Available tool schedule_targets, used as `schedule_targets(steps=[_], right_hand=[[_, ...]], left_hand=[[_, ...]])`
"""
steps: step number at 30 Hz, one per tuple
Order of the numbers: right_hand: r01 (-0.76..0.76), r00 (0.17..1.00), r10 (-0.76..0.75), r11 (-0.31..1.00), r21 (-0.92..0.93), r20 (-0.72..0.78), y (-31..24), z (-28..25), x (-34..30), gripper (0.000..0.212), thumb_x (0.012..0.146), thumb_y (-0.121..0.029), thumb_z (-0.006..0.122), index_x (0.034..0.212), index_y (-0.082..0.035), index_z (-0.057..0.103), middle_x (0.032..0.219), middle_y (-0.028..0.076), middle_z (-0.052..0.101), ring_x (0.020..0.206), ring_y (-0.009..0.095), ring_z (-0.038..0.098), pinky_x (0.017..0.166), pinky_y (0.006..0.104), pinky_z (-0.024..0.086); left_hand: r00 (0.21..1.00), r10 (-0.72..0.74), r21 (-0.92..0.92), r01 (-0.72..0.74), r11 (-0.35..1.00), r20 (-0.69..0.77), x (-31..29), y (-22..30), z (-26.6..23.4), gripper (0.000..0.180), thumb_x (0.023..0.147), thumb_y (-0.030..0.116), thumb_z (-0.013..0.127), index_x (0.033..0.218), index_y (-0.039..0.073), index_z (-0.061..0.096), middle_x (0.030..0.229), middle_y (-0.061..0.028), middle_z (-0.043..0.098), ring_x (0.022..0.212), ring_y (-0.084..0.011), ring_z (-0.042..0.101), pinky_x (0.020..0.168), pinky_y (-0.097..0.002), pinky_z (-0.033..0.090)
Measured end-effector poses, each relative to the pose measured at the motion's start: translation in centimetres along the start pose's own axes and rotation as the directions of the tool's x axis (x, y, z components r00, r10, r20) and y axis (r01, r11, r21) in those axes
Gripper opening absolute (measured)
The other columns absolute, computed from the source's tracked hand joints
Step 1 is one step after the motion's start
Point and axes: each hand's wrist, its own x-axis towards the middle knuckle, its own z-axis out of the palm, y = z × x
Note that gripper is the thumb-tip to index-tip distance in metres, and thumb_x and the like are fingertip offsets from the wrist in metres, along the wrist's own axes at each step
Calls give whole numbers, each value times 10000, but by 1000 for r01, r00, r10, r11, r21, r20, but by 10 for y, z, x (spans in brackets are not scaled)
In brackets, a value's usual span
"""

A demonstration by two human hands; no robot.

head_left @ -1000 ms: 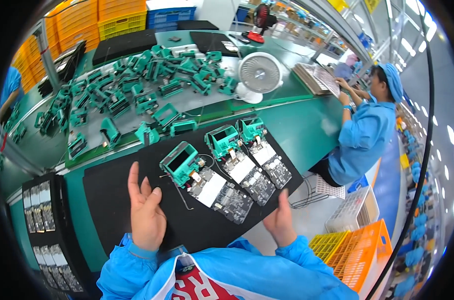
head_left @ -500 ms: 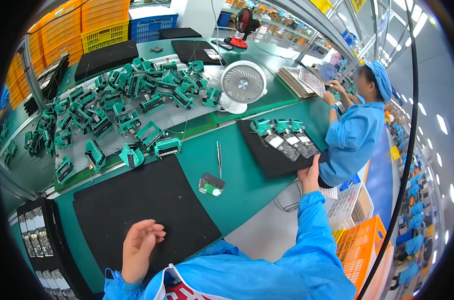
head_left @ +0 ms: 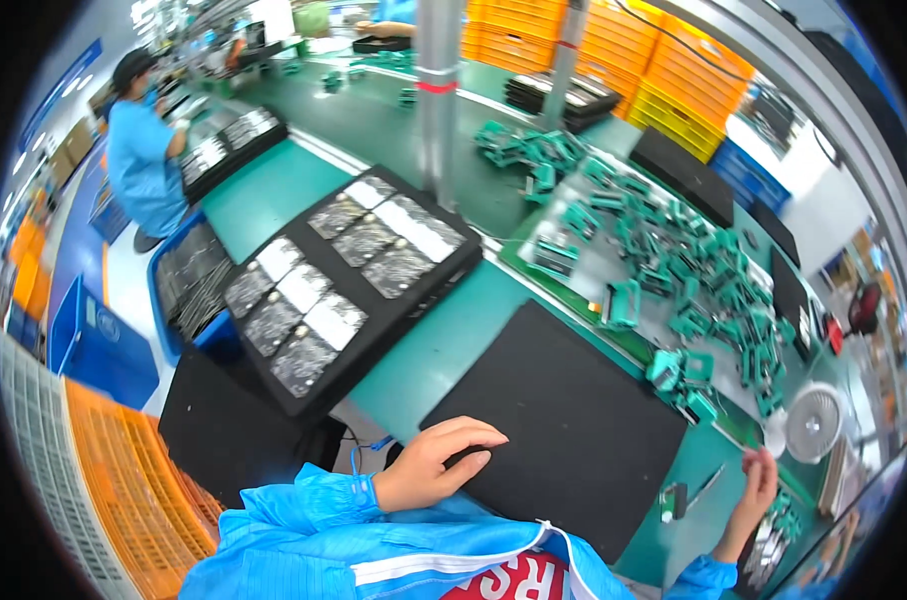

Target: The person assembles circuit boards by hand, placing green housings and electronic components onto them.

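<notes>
My left hand [head_left: 439, 463] is over the near-left edge of a flat black mat [head_left: 564, 415], fingers stretched and thumb apart, with nothing in it. My right hand [head_left: 754, 500] is raised at the lower right, beside the green fixtures; its fingers look loosely apart, slightly blurred, and I see nothing held. Between the mat and that hand, a small device with a dark and green body [head_left: 672, 502] lies on the green table, next to tweezers [head_left: 707, 488]. Silver circuit-board assemblies [head_left: 769, 540] sit partly hidden beyond my right wrist.
A thick black foam tray [head_left: 364, 300] of metal-and-board modules stands left of the mat. Many green fixtures [head_left: 664, 250] are heaped at the right, near a white fan [head_left: 812, 422]. A metal post [head_left: 439, 100] rises behind. A blue bin [head_left: 209, 290] and a person [head_left: 144, 150] are farther left.
The view has swung left, bringing the foam tray and another person into sight. My right hand has left the edge of the black pad holding the boards. My left hand's fingers have straightened.
</notes>
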Motion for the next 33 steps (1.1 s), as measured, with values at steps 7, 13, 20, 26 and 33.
schedule_targets(steps=[7,13,20,26,33], right_hand=[[304,563,-355,929,212,746,-164,267,56,212,961,-60,619,1153,-1,687,1066,108,719,1003,219,683,879,315,522],[698,435,-645,682,217,629,-221,460,77,290,947,-211,624,1166,-25,665,1071,138,665,1014,328,634,880,436,519],[765,627,-606,597,-241,489,-240,577,46,340,899,-384,657,975,-53,649,1007,147,611,958,336,621,760,456,550],[455,752,-441,885,98,490,-240,553,58,321,898,-335,676,1026,-52,596,882,159,671,861,355,670,742,477,516],[-112,618,-298,882,457,728,-173,421,89,268,910,-210,740,1055,-88,550,742,-22,637,693,34,537,585,255,426]], left_hand=[[797,400,652,-11,758,-452,-43,2,-54,271,756,-1,705,1012,86,725,1161,-138,640,1079,-350,586,914,-439,488],[799,259,769,349,535,-543,-57,3,-104,386,777,72,721,1158,44,668,1329,-194,576,1241,-412,509,1047,-494,393],[831,182,790,397,466,-525,-53,-11,-115,388,781,153,763,1152,70,686,1345,-190,572,1296,-394,495,1060,-516,363],[849,143,778,381,500,-508,-51,-12,-117,453,701,105,818,1130,68,674,1357,-164,578,1252,-379,523,1043,-460,401],[853,141,667,278,691,-502,-47,-3,-104,607,649,47,818,1221,40,612,1273,-157,599,1151,-369,555,984,-465,423]])
